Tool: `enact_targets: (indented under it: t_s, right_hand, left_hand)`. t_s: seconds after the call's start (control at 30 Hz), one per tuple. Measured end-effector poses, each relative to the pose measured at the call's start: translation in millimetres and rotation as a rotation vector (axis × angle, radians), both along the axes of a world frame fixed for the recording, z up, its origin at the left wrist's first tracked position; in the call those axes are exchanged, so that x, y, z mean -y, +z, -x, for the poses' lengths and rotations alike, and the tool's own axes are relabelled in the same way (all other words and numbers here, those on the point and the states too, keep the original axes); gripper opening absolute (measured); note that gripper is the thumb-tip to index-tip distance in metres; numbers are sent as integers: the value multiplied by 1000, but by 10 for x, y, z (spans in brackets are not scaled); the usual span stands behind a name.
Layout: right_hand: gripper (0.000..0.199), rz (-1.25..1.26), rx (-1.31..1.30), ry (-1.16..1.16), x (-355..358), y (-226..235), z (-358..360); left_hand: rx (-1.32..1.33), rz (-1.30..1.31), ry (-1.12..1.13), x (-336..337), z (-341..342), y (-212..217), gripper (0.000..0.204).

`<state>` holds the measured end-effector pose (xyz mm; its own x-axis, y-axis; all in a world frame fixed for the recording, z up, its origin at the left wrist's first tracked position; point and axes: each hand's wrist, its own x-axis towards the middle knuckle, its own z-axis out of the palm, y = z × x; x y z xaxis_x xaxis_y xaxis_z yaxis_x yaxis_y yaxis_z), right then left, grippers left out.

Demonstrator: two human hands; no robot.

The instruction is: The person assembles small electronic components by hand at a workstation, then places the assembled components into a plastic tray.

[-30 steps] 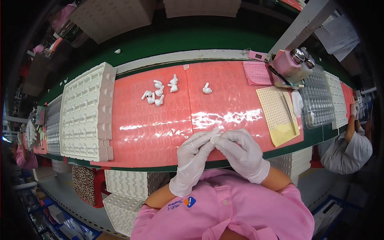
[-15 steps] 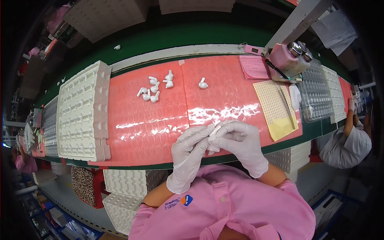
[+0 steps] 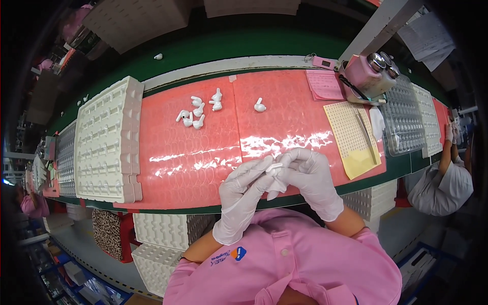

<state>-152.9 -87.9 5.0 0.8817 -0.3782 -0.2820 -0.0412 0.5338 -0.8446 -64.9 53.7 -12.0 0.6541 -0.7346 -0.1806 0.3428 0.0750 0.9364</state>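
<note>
Close in front of my chest, both my hands wear thin white gloves and meet around a white wireless earbud (image 3: 275, 167). My left hand (image 3: 244, 190) pinches it from the left. The fingers of my right hand (image 3: 310, 178) close on it from the right. Its pale stem shows between the fingertips, while much of the rest is hidden. Beyond the hands, a loose cluster of several white earbuds (image 3: 199, 109) lies on the pink mat (image 3: 190, 173). One single earbud (image 3: 260, 105) lies apart, right of the mat's seam.
A cream moulded tray (image 3: 108, 145) stands at the left. At the right are a yellow card (image 3: 352, 137) with tweezers (image 3: 367, 136), pink notes (image 3: 324, 85), pump bottles (image 3: 373, 71) and a clear tray (image 3: 404, 117). Behind runs a green belt (image 3: 229, 38). A co-worker (image 3: 442, 183) sits far right.
The earbud in my fingers has turned, and more of its stem shows. My right fingers have shifted slightly. An earbud on the green belt has moved to the right.
</note>
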Motion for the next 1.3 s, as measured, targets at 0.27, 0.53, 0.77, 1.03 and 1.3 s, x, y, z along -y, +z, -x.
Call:
enact_targets:
  t_s: [0.27, 0.53, 0.77, 1.03, 1.3]
  right_hand:
    - [8, 43, 38, 12, 34, -64, 3]
    - [13, 767, 237, -78, -80, -128, -31]
    - [12, 306, 74, -67, -83, 15, -16]
    - [11, 868, 196, -100, -14, 53, -61]
    - [10, 430, 3, -148, -19, 24, -8]
  left_hand:
    - [-63, 61, 36, 20, 6, 28, 32]
    - [-172, 150, 51, 4, -34, -50, 33]
    - [48, 82, -52, 18, -2, 2, 41]
    - [-4, 161, 31, 64, 25, 5, 43]
    - [170, 170, 86, 13, 30, -151, 37]
